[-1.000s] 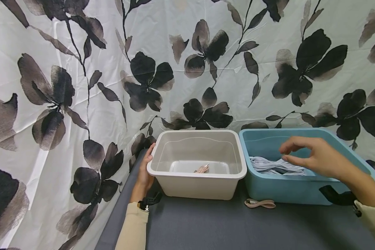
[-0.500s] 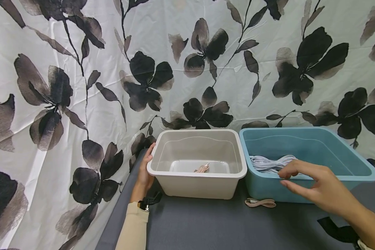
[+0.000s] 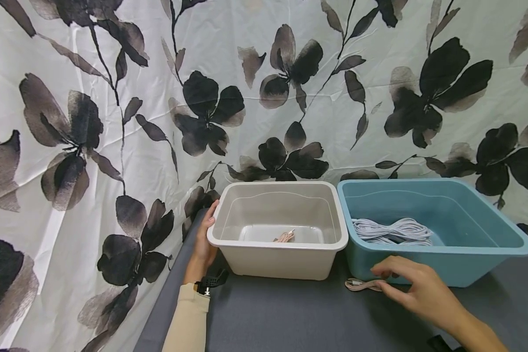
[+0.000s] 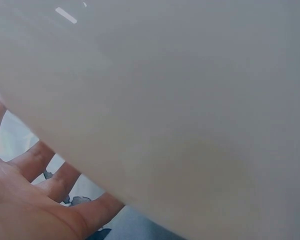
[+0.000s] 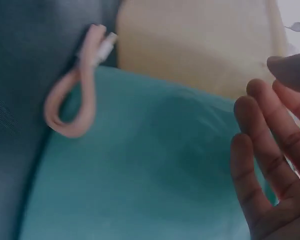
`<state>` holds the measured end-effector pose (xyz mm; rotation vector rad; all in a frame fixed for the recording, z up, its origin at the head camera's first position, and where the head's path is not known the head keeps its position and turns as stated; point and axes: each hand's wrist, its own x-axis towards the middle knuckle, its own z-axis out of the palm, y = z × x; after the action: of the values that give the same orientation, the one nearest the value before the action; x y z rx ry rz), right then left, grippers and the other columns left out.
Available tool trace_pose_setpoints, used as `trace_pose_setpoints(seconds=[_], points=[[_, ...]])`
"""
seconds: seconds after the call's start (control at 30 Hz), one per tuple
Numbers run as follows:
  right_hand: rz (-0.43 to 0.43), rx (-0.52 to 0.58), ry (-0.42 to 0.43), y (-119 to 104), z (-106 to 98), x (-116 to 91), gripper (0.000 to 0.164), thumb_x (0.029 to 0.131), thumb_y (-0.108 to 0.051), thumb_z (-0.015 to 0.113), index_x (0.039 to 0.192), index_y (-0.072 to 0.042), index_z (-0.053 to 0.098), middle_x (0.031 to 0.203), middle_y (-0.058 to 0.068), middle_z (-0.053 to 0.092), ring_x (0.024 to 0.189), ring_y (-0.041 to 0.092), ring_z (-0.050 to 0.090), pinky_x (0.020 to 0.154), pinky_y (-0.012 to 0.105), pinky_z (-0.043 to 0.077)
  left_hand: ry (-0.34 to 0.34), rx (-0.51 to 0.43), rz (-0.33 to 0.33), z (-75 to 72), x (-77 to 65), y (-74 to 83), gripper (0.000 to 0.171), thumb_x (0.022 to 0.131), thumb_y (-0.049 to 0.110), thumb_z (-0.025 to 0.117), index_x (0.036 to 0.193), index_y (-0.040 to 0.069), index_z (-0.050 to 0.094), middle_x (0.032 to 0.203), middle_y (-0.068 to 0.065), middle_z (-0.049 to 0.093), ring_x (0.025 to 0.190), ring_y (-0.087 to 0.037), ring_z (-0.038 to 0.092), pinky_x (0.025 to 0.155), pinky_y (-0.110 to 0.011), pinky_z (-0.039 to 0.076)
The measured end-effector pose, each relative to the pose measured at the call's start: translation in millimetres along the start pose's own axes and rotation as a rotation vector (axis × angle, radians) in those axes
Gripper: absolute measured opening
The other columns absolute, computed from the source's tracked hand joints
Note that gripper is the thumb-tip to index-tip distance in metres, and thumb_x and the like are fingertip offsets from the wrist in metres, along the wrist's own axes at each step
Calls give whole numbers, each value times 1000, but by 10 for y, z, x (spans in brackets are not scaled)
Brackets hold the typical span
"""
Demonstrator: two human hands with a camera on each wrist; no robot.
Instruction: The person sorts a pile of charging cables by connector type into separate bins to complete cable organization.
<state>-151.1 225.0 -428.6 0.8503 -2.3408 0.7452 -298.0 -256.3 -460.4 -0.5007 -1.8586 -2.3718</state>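
My left hand (image 3: 204, 244) rests against the left side of a beige plastic tub (image 3: 277, 261), fingertips up near the rim. In the left wrist view its spread fingers (image 4: 55, 185) reach behind the tub's wall. A small bundled pink cable (image 3: 286, 236) lies inside that tub. My right hand (image 3: 427, 288) hovers in front of the blue tub (image 3: 484, 266), thumb and fingers apart. Its fingertips overlap the right end of another coiled pink cable (image 3: 356, 285) on the table. In the right wrist view this cable (image 5: 88, 95) shows a pale connector, and the hand stands apart from it.
Bundled white cables (image 3: 393, 231) lie at the left inside the blue tub. The two tubs stand side by side on a dark grey table (image 3: 312, 313). Behind them hangs a white curtain (image 3: 246, 29) with dark flowers.
My right hand has moved out from over the blue tub, down and to the left, toward the pink cable on the table. The left hand has stayed on the beige tub.
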Motion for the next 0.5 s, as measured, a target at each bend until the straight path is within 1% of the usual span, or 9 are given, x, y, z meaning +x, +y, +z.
trace_pose_setpoints(seconds=[0.13,0.2,0.27,0.37,0.5], points=[[4,-67,3,67,143,-65,54,64,-4,92,103,-35,71,96,-21,69,79,-2,61,71,11,44,5,6,4,4,4,19,64,102,29,31,164,18,21,169,-5,24,145,-17,35,116,-41,32],[16,-122,-13,104,201,-99,49,64,-9,93,102,-33,72,95,-19,70,79,-1,62,70,15,47,5,9,5,4,8,26,64,102,29,31,164,16,20,169,-7,24,144,-16,36,117,-41,32],[33,-179,-48,143,250,-136,45,65,-15,94,102,-31,74,96,-18,71,81,0,63,68,21,49,2,7,6,5,10,31,64,103,28,30,164,15,20,170,-8,23,144,-16,36,117,-41,32],[68,-256,-115,192,296,-179,43,66,-21,94,104,-30,75,97,-16,73,83,3,65,66,29,52,3,9,6,6,10,31,62,103,27,30,164,17,22,170,-8,23,144,-16,37,116,-38,34],[135,-304,-211,233,334,-219,40,70,-26,92,106,-30,75,98,-14,73,86,8,68,68,33,53,2,16,6,8,-3,29,61,103,26,30,163,18,24,170,-7,23,144,-16,36,114,-35,36]])
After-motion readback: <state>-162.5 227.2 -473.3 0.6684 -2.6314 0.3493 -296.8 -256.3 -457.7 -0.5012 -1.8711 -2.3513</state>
